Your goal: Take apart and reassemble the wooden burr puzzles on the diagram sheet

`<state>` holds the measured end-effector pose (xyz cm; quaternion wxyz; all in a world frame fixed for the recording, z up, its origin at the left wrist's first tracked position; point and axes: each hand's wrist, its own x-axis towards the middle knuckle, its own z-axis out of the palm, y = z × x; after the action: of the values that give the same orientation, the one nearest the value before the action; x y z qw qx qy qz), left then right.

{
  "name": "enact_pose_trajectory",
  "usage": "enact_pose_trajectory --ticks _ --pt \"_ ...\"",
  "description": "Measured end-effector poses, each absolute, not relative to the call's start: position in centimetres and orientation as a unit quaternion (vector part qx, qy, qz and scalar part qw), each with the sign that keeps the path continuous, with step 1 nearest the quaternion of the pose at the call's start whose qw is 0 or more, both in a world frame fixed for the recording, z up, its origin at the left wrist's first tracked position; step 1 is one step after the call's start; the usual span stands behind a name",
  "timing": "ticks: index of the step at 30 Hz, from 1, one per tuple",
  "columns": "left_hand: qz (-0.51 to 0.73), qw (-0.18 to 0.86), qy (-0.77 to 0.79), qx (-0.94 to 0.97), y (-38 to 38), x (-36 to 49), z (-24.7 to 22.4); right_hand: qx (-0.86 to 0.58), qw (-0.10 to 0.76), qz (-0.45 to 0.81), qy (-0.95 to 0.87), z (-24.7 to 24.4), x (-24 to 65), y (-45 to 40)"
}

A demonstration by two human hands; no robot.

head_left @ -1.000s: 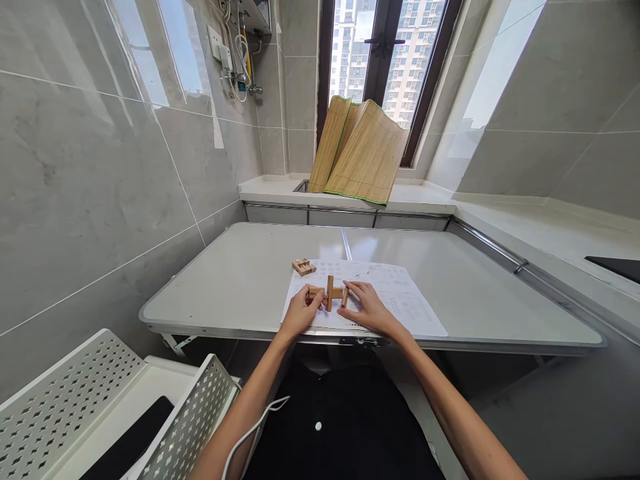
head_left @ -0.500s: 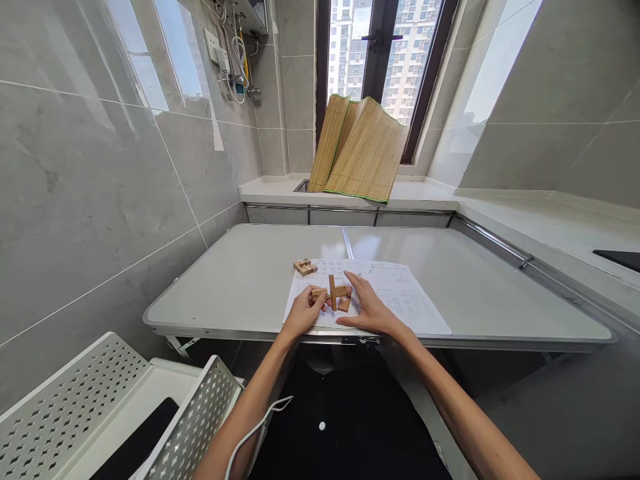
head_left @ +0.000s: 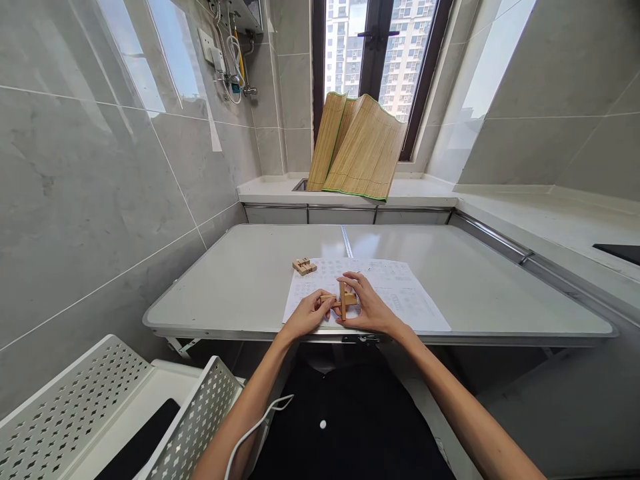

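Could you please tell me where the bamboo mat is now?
In the head view, the bamboo mat stands on the far counter, beyond the table, against the window.

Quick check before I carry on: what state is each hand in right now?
Left hand: closed, pinching a wooden piece.
Right hand: closed, its grip spanning the crosswise wooden bar, digits at both ends.

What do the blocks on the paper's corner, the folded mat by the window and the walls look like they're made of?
Blocks: probably plain wood, pale brown with a matte look.
Mat: likely bamboo or straw, with fine strips and green edging.
Walls: glossy gray tile, judging by reflections and joint lines.
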<state>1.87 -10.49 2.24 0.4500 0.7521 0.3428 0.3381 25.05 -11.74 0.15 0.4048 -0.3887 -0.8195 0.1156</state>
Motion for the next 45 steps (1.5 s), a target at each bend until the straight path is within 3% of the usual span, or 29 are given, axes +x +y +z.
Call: enact_pose_trajectory --ticks 14,20,25,29,34,37,41,45 --pt "0.34 0.453 0.333 0.754 -10.5 1.9 2.4 -0.354 0.434 0.118 -0.82 0.4 24.6 -11.9" --pt "0.341 0.453 0.327 0.756 -10.5 1.7 2.6 -0.363 0.417 0.148 -0.82 -0.3 26.2 -11.6" --pt "0.328 0.444 0.316 0.772 -10.0 1.9 3.4 -0.363 0.391 0.144 -0.834 2.0 27.4 -12.1" --pt "0.332 0.404 0.342 0.781 -8.9 0.9 4.6 -0.39 0.384 0.162 -0.821 3.8 28.6 -12.6" --pt "0.374 0.273 0.443 0.768 -7.4 -1.5 5.3 -0.448 0.417 0.173 -0.771 3.4 30.8 -12.5" --pt "0.352 0.189 0.477 0.783 -7.6 -1.2 4.8 -0.478 0.37 0.188 -0.774 3.1 31.0 -12.1" --pt "0.307 0.108 0.47 0.821 -8.7 0.8 4.0 -0.513 0.235 0.195 -0.802 3.7 30.4 -11.1" --pt "0.259 0.07 0.433 0.86 -9.2 2.1 3.4 -0.536 0.193 0.177 -0.802 3.6 30.0 -9.8"
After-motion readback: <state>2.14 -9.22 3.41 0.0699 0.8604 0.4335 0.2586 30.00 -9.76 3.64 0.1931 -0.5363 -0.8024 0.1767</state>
